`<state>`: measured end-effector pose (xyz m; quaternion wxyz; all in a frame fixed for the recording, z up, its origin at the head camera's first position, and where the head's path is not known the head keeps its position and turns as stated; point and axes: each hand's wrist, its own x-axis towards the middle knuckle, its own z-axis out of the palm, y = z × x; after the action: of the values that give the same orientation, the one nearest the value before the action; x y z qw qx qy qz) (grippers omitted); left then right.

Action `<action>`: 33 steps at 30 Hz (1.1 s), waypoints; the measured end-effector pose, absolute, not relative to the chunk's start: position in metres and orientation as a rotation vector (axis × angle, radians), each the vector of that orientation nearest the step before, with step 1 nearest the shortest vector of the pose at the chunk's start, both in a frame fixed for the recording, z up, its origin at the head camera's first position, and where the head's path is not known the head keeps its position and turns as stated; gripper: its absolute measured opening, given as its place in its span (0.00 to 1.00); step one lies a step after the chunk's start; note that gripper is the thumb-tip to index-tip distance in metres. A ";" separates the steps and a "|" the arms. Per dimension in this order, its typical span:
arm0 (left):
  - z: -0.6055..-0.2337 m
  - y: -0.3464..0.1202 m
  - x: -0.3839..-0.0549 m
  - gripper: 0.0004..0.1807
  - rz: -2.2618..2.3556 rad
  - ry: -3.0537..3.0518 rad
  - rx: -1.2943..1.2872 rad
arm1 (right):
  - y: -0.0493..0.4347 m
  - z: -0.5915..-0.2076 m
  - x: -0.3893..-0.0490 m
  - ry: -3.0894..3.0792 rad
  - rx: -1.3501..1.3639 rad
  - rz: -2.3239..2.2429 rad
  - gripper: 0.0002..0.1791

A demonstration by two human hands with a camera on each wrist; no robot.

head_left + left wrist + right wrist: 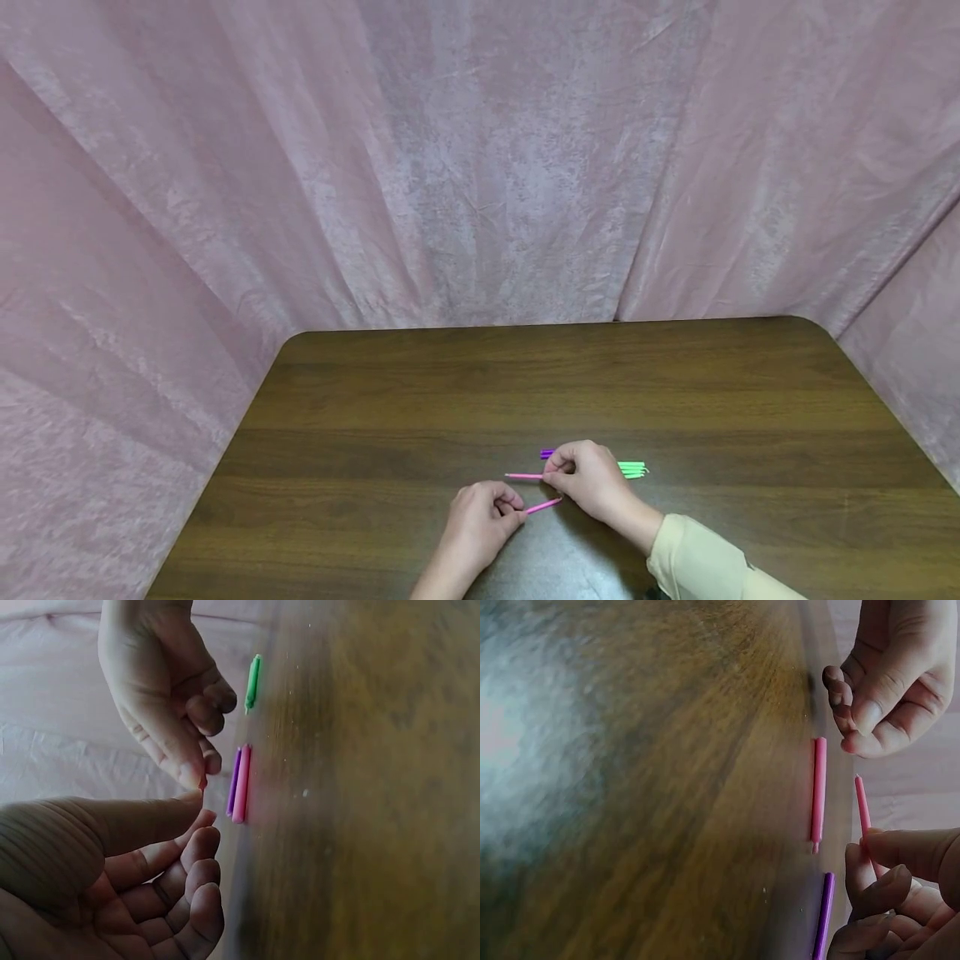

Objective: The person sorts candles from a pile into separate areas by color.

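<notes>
Thumb and forefinger of my right hand (588, 479) pinch a thin pink candle (863, 802) above the table, its wick end pointing left. My left hand (480, 521) is close by, fingers loosely bent. In the right wrist view its fingertips (866, 720) are apart from the candle's tip, with nothing showing between them. Another pink candle (819, 787) lies on the table below, wick end to the right. Purple candles (546, 454) lie partly behind my right hand. Several green candles (632, 469) lie to its right, partly covered by it.
The brown wooden table (375, 400) has rounded far corners. Pink velvety curtains (510, 167) hang along its back and sides. Light glares off the tabletop near the front edge.
</notes>
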<state>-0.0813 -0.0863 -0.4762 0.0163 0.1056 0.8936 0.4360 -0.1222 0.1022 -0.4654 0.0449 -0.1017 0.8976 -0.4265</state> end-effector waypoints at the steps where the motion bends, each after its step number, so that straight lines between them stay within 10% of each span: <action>1: -0.476 -0.086 -0.081 0.07 1.356 2.777 0.327 | 0.101 -0.466 -0.123 2.740 -0.312 -1.301 0.08; 33: -0.477 -0.084 -0.082 0.08 1.210 2.872 0.391 | 0.077 -0.476 -0.129 2.805 -0.391 -1.180 0.10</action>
<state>-0.0819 -0.0836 -0.4771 0.0002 0.1243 0.9144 0.3853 -0.1287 0.0768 -0.4758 0.0366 -0.1273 0.9136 -0.3843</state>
